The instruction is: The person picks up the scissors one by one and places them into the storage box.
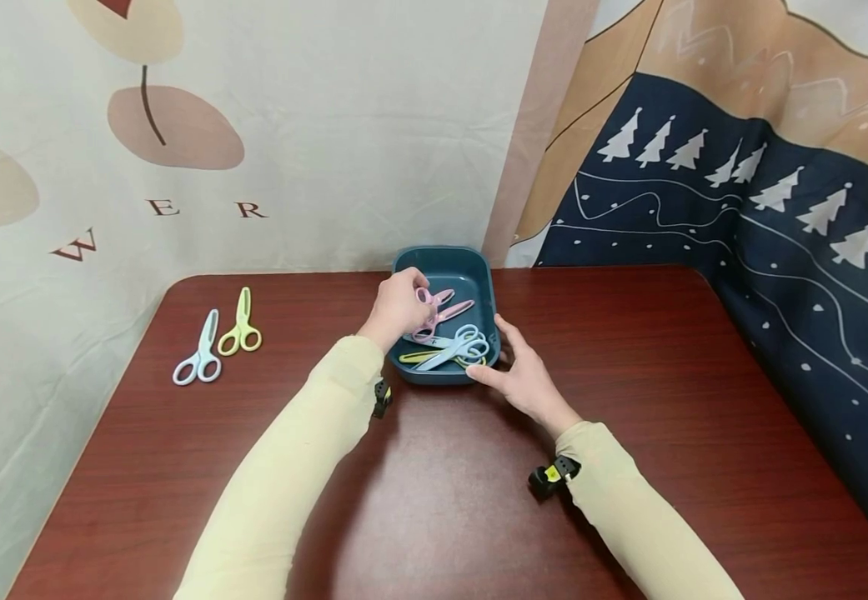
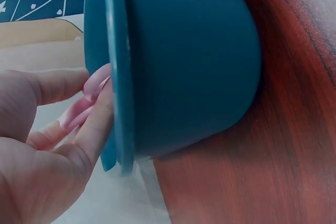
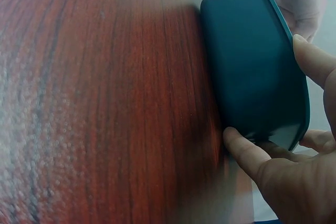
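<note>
My left hand (image 1: 398, 308) reaches over the left rim of a dark teal plastic bin (image 1: 441, 378) and pinches pink scissors (image 1: 454, 312) by the finger loops. The pink blades stand apart and point to the right inside the bin. In the left wrist view, thumb and fingers close on the pink loops (image 2: 94, 83) at the rim. My right hand (image 1: 525, 373) holds the bin's near right corner, thumb at the front rim and fingers along the side. Light blue scissors (image 1: 439, 358) lie in the near end of the bin, over yellow-green scissors (image 1: 418, 357).
On the left of the brown wooden table (image 1: 629, 375) lie another pair of light blue scissors (image 1: 201, 354) and of yellow-green scissors (image 1: 242, 325). Printed cloth (image 1: 373, 125) hangs behind the table's back edge, close to the bin.
</note>
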The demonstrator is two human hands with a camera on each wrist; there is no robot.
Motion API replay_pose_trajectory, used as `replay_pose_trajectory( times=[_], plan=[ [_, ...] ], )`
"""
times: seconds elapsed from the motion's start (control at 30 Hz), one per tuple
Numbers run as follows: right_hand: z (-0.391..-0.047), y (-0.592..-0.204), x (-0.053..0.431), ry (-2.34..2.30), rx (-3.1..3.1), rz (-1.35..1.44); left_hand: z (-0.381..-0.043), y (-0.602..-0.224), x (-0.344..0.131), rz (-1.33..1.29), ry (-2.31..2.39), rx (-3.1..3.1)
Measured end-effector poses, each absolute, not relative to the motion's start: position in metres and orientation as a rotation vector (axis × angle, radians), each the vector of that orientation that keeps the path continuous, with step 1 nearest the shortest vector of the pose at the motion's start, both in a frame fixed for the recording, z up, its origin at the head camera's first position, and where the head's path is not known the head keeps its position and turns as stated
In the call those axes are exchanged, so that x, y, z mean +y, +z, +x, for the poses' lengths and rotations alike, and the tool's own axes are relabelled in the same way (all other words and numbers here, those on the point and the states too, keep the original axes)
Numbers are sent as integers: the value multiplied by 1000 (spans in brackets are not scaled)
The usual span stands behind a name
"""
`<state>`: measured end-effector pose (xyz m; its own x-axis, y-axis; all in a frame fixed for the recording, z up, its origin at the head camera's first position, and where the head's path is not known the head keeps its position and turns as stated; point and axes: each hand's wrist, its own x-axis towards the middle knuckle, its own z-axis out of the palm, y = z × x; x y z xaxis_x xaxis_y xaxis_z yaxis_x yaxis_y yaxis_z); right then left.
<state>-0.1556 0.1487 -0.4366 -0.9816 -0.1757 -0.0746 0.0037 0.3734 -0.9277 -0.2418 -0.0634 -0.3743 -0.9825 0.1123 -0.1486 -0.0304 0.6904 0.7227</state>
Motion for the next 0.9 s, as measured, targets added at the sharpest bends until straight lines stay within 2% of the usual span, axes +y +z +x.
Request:
replay_pose_trajectory(
  times=[0.9],
  plan=[
    [-156, -438, 150, -1665, 2472, -166, -243, -386, -66, 259, 980, 2692]
  ],
)
